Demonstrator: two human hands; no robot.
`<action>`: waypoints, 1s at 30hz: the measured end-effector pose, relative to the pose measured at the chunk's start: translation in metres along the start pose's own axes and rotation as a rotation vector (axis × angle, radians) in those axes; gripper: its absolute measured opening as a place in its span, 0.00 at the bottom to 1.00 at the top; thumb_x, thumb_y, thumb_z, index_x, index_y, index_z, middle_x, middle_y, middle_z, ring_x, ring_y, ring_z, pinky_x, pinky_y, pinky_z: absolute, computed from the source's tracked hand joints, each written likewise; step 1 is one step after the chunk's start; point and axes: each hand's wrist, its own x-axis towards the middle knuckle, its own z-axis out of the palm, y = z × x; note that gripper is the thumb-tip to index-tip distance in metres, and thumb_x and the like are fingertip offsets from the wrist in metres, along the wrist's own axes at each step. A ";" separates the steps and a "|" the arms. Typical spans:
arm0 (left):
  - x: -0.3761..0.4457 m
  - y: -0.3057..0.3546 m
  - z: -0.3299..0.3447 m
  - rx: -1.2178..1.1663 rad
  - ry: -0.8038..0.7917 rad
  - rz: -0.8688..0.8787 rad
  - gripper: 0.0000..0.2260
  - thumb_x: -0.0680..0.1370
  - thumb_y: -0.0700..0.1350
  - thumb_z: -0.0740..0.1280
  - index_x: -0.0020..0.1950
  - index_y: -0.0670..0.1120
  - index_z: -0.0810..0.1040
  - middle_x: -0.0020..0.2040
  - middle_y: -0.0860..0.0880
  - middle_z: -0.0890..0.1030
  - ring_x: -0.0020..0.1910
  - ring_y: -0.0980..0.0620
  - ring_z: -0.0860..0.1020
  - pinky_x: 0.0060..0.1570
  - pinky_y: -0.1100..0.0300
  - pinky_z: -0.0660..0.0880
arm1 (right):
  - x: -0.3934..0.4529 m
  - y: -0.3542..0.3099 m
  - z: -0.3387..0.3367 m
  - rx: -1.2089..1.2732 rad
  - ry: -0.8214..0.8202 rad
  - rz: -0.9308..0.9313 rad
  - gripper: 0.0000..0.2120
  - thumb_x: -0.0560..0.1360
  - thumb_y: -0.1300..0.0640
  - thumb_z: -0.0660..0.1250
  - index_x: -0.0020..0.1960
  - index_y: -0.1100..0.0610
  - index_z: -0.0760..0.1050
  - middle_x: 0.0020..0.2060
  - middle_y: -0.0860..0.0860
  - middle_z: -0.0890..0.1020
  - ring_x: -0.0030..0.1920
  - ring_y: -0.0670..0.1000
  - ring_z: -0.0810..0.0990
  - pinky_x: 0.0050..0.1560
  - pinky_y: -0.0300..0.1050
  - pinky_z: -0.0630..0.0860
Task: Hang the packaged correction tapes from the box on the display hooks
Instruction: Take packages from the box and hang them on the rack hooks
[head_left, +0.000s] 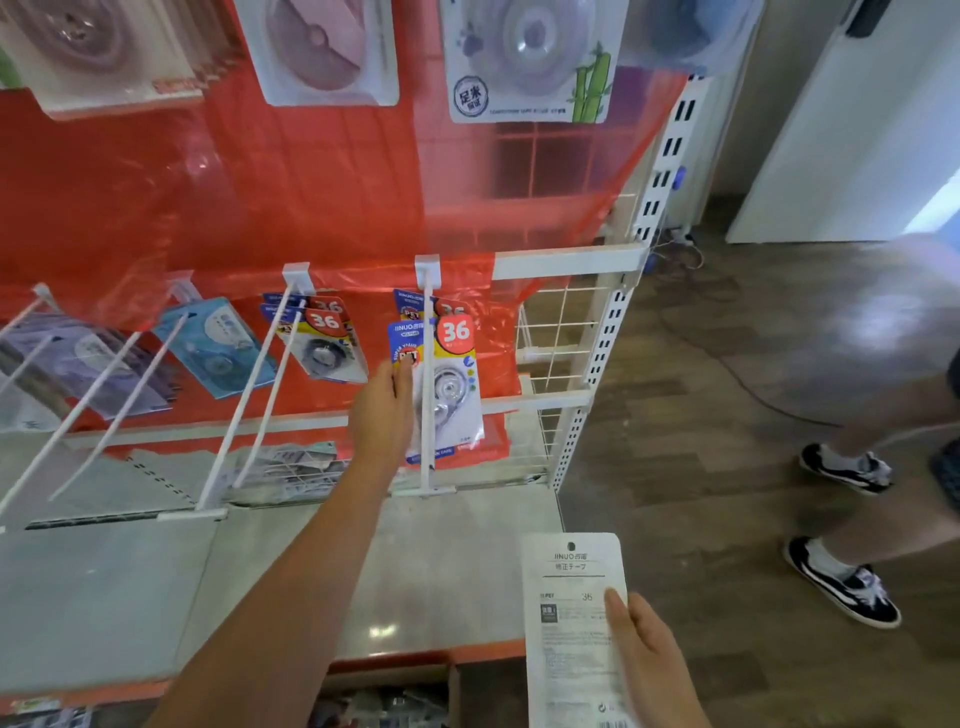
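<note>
One packaged correction tape is held nearest the camera, back side up, gripped at its edge by the right hand. Farther out, the left hand grasps the front pack already threaded on the right display hook. Judged step: seating that pack. Next move calls for aligning the held pack's hang hole with the hook tip.

head — worn, looks forward and down | close to display hooks | single view
</note>
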 end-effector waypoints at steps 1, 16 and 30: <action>0.011 0.001 0.004 0.021 0.003 -0.001 0.14 0.83 0.49 0.55 0.49 0.40 0.74 0.38 0.44 0.75 0.40 0.41 0.76 0.33 0.56 0.63 | 0.003 0.001 -0.002 0.000 0.004 -0.001 0.11 0.79 0.53 0.61 0.43 0.57 0.78 0.35 0.49 0.85 0.37 0.47 0.82 0.37 0.39 0.71; -0.017 -0.030 0.009 -0.351 -0.066 -0.393 0.08 0.81 0.39 0.59 0.55 0.42 0.76 0.50 0.43 0.82 0.51 0.44 0.80 0.52 0.48 0.74 | 0.012 -0.020 0.009 0.008 -0.069 -0.042 0.12 0.80 0.54 0.60 0.45 0.60 0.76 0.40 0.55 0.84 0.39 0.50 0.84 0.38 0.42 0.79; -0.191 -0.052 -0.067 -0.631 -0.668 -0.649 0.12 0.80 0.49 0.61 0.63 0.50 0.74 0.55 0.52 0.84 0.53 0.51 0.82 0.54 0.51 0.79 | -0.022 -0.052 0.106 0.003 -0.098 -0.152 0.16 0.81 0.50 0.57 0.51 0.63 0.73 0.45 0.56 0.82 0.47 0.56 0.82 0.50 0.54 0.80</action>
